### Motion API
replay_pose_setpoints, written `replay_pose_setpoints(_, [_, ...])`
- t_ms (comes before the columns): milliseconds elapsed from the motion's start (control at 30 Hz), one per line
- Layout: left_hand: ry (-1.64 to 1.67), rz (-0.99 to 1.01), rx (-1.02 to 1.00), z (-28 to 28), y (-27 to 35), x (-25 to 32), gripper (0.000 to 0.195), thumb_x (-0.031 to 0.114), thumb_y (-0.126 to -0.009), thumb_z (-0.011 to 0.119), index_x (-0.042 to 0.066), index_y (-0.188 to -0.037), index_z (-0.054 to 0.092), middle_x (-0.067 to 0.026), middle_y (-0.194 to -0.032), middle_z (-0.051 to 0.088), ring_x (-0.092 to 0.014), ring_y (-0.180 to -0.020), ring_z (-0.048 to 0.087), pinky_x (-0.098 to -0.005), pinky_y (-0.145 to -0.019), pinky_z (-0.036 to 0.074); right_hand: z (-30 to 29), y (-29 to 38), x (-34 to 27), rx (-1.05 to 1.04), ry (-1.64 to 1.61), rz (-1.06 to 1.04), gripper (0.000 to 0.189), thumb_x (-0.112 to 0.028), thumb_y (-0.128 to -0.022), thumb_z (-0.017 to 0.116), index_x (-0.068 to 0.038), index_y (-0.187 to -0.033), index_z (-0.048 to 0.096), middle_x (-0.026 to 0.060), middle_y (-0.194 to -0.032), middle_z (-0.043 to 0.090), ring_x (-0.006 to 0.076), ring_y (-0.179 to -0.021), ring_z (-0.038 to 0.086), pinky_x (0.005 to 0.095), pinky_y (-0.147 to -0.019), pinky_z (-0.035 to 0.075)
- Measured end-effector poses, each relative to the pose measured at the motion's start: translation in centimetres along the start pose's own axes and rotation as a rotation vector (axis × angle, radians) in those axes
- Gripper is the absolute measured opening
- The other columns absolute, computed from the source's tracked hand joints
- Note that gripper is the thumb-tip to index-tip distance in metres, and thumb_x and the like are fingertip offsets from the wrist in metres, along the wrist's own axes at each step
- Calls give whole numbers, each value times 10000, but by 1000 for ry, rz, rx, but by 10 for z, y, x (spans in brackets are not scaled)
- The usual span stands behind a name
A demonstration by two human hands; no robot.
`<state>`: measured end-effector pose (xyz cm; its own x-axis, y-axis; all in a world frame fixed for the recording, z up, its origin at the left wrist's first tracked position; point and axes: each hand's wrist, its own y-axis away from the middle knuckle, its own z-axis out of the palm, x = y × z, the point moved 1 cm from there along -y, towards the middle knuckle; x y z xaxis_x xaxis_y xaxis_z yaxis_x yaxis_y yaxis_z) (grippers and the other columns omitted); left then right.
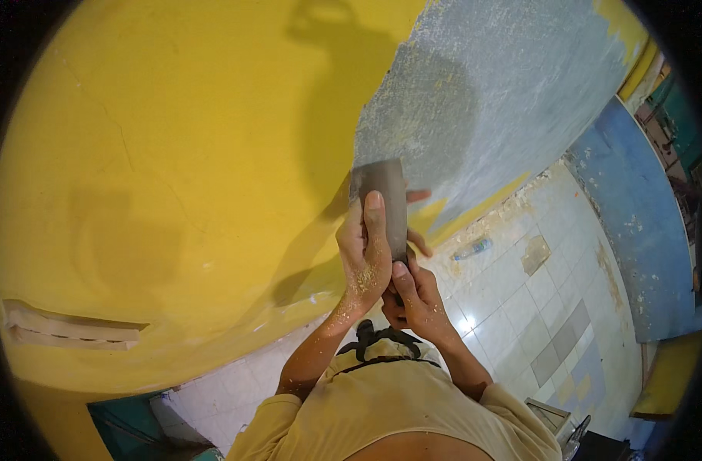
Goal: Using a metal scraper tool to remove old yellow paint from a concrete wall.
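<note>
My left hand [367, 248] lies along the side of a grey, flat-bladed tool [392, 196], its thumb on the face and its fingers partly hidden. Below it my right hand [414, 297] is closed around the tool's lower end or handle, mostly covered by the fingers. The blade's far end meets the wall at the ragged edge between yellow paint [230, 115] and a scraped grey area [518, 69]. Pale yellow flakes cling to my left hand, wrist and forearm.
A plastic bottle [472, 249] lies on the tiled floor [500, 294] near the wall's foot. A blue low wall or panel [633, 219] curves along the right. A recessed slot [74, 331] sits in the yellow wall at lower left. A framed object [549, 415] stands at lower right.
</note>
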<state>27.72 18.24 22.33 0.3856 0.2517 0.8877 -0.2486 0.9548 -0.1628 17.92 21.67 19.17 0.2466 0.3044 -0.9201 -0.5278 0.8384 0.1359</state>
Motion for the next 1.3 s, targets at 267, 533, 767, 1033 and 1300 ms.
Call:
replay_pose_setpoints(267, [84,47,-92,-6,-2,-2,442,349,-1017,306,-59,-1111,449,-191,-1005,654,-149,-455,564,-229,-392,446,3,0,3,11,21,-22,292,-313,-1014,375,-45,-1033,489,-34,-549,390,54,-403,336,224,-374,265])
replay_pose_setpoints(533, [16,0,-73,-7,-3,7,453,362,-1014,323,-56,-1080,484,-179,-1010,660,-121,-410,514,-229,-380,413,9,1,-3,30,-4,-38,590,-309,-1012,368,-79,-1478,89,-38,-596,382,35,-429,321,205,-394,277])
replay_pose_setpoints(767, [-6,62,-126,-5,-5,16,449,346,-1016,314,-66,-1072,483,-159,-1057,657,-99,-417,510,-209,-390,420,15,3,-12,49,34,-106,597,-330,-1012,368,-105,-1481,74,-47,-587,343,43,-414,289,208,-376,274])
replay_pose_setpoints(1033, [-19,80,-85,7,-7,25,438,378,-1006,344,-30,-1095,478,-181,-1042,658,-134,-390,496,-241,-371,393,15,5,-20,45,-101,72,548,-333,-1011,369,-125,-1458,128,-25,-669,338,55,-421,296,213,-350,269])
replay_pose_setpoints(1300, [-10,24,-81,1,-2,20,412,372,-1006,342,-17,-1087,448,-210,-962,654,-131,-371,474,-237,-342,373,22,9,-16,-21,-147,115,320,-371,-1012,368,-69,-954,454,-21,-564,307,69,-377,272,227,-336,233])
